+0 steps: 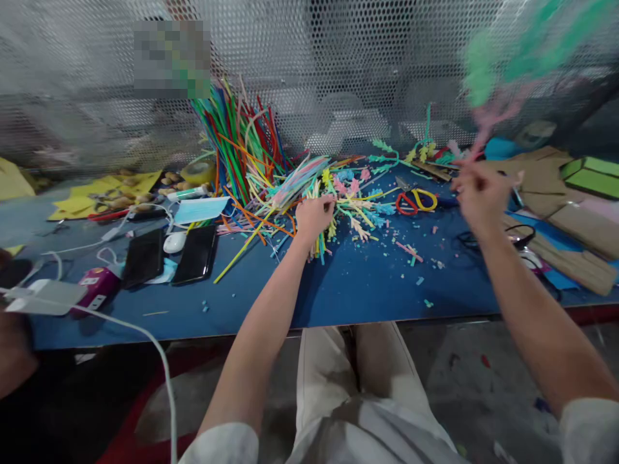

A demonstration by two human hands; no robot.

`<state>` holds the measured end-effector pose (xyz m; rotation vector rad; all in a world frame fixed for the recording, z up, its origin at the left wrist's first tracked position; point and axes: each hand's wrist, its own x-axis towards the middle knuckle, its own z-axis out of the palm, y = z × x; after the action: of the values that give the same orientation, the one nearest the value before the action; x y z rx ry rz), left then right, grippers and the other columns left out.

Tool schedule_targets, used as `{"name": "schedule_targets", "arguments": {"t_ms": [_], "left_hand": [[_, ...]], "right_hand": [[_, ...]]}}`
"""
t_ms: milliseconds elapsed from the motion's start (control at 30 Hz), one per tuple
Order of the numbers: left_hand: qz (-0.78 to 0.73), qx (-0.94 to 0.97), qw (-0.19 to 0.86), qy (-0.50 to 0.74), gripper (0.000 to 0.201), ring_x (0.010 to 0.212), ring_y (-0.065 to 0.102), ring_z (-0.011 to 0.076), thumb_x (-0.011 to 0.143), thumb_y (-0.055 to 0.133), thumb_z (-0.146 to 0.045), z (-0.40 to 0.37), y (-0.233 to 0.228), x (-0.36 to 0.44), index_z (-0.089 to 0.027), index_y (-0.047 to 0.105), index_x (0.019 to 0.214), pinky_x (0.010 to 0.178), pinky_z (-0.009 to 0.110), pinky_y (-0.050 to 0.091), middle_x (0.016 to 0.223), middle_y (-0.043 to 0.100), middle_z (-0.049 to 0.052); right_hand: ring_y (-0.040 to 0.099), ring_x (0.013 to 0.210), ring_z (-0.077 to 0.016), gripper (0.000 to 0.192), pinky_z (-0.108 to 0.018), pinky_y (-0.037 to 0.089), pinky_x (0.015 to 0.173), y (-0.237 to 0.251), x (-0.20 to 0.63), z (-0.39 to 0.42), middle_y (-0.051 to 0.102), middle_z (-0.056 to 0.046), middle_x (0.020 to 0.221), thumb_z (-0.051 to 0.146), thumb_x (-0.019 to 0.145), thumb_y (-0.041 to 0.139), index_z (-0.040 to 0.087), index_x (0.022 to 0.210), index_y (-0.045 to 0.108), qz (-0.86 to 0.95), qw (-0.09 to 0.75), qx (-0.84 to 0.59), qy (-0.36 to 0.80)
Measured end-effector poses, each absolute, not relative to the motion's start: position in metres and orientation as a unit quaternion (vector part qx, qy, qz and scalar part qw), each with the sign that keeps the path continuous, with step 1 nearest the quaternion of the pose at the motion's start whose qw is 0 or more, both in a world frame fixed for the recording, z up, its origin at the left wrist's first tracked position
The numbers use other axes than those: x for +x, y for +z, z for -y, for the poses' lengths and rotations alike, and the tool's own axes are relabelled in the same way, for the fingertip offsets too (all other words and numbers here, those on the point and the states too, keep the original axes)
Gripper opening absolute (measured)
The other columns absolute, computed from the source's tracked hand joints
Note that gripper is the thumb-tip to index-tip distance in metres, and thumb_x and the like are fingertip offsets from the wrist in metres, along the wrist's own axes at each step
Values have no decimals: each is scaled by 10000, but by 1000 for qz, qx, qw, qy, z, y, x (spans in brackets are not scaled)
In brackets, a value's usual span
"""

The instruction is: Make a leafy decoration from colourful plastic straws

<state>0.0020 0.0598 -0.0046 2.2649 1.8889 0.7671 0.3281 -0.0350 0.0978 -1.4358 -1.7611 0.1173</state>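
Note:
My right hand (481,196) is raised at the right, its fingers closed on a pink pipe cleaner stem (488,125). Fluffy green tips (478,67) spread from that stem, smeared by motion. In the middle, my left hand (313,218) rests at a heap of short pipe cleaner sprigs (355,200) in yellow, pink, blue and cream. Its fingers are curled and pinched, and what lies between them is hidden. Behind it leans a bundle of pale pipe cleaners (302,180). Scissors (416,198) with red and yellow handles lie between my hands.
Long coloured pipe cleaners (242,142) stand against the perforated metal screen (358,64). Two phones (196,254), a face mask (200,210), a purple power block (97,287) and white cables are at left. Cardboard pieces (541,177) lie at right. Another person's arm (17,354) shows at far left.

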Motion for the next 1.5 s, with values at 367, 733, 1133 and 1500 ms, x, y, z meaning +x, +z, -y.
{"name": "schedule_targets", "arguments": {"t_ms": [367, 733, 1133, 1500], "left_hand": [[-613, 775, -19, 151, 349, 1168, 738, 321, 1075, 515, -357, -54, -5, 4, -275, 840, 1172, 1049, 428, 495, 1092, 833, 118], [-673, 713, -3, 194, 366, 1224, 725, 297, 1090, 520, -352, -52, 19, -20, -254, 676, 1406, 1009, 365, 524, 1251, 814, 101], [-720, 689, 16, 81, 427, 1194, 739, 422, 1040, 586, -504, -45, 24, -17, -245, 729, 1348, 977, 506, 575, 1241, 792, 173], [-714, 691, 12, 110, 365, 1168, 744, 385, 1064, 521, -450, -53, 14, -23, -264, 737, 1293, 957, 481, 577, 1207, 797, 139]], "right_hand": [[619, 697, -205, 451, -319, 263, 630, 42, 235, -2, 777, -66, 765, 521, 1064, 504, 249, 1020, 860, 870, 73, -486, 31], [695, 782, -260, 514, -323, 366, 652, 7, 257, -33, 795, -98, 875, 703, 987, 564, 220, 981, 740, 766, 62, -640, 8], [575, 663, -198, 280, -327, 362, 633, 5, 251, -27, 682, -55, 697, 331, 898, 624, 209, 646, 608, 743, 187, -631, 122], [301, 491, -92, 283, -304, 236, 525, 11, 258, -34, 429, 46, 692, 464, 884, 673, 259, 801, 497, 495, 600, -459, 430]]}}
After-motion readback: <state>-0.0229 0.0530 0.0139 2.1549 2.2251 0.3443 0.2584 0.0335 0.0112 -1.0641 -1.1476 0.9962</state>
